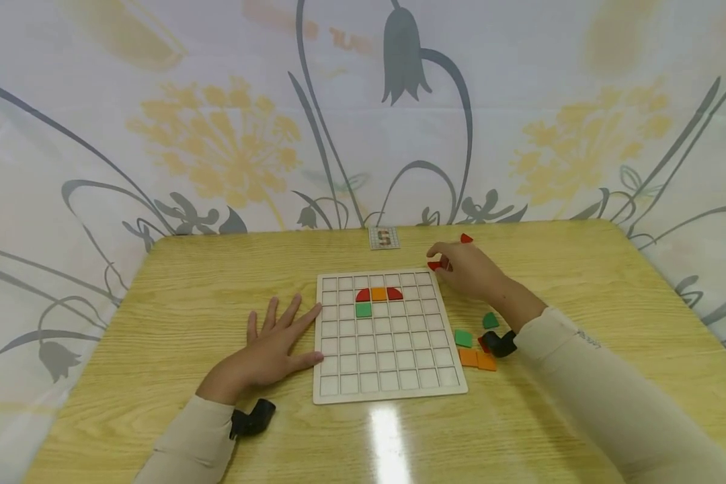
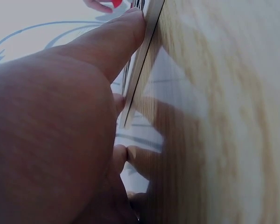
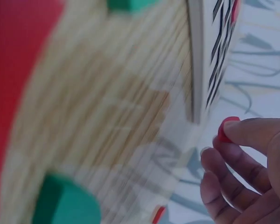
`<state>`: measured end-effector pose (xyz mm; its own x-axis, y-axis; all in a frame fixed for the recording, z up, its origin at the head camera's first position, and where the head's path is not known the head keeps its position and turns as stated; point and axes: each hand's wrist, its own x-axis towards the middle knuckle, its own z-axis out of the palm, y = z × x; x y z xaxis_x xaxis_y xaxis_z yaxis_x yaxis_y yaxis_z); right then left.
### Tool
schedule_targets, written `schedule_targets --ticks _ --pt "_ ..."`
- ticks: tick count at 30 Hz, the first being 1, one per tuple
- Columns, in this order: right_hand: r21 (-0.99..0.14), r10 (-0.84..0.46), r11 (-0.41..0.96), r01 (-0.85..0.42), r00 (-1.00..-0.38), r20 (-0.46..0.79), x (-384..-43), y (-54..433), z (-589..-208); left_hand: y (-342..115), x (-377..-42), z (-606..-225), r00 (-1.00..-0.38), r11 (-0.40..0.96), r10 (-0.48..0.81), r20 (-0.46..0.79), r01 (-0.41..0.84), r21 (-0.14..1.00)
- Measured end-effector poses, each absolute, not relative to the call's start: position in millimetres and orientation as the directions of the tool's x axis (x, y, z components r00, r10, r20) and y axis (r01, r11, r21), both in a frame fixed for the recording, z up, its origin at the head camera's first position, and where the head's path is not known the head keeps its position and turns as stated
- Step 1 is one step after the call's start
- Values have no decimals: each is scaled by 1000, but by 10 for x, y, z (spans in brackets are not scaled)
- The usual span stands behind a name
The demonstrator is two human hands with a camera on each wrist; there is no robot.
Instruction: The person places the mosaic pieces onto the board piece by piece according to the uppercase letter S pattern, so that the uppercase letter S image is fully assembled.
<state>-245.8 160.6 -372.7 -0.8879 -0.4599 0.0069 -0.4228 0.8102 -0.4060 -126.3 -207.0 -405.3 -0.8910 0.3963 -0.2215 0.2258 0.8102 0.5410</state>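
A white grid board [image 1: 393, 402] lies on the wooden table. In its upper part sit two red quarter-round tiles [image 1: 363, 295], an orange square tile [image 1: 378, 294] between them, and a green square tile [image 1: 364, 310] under the left red one. My left hand [image 1: 272, 353] is spread on the table, its thumb and a fingertip touching the board's left edge. Beyond the board's upper right corner, my right hand [image 1: 467, 269] pinches a red tile [image 3: 228, 129] between thumb and finger, held off the table in the right wrist view.
Right of the board lie green tiles [image 1: 463, 338], orange tiles [image 1: 477, 359] and a red tile partly covered by the black wrist camera [image 1: 499, 343]. Another red tile [image 1: 466, 238] is near the back edge. A small pattern card [image 1: 384, 238] lies behind the board.
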Motion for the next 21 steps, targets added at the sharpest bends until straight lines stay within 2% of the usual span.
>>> schedule_targets --ticks 9,21 --pt "-457 -501 744 -488 -859 103 -2261 1304 -3687 -2085 -1275 -4041 -885 810 406 -228 233 538" --pt "-583 -531 631 -512 -833 157 -2084 980 -3712 -2075 -1281 -4042 -886 814 398 -238 221 537"
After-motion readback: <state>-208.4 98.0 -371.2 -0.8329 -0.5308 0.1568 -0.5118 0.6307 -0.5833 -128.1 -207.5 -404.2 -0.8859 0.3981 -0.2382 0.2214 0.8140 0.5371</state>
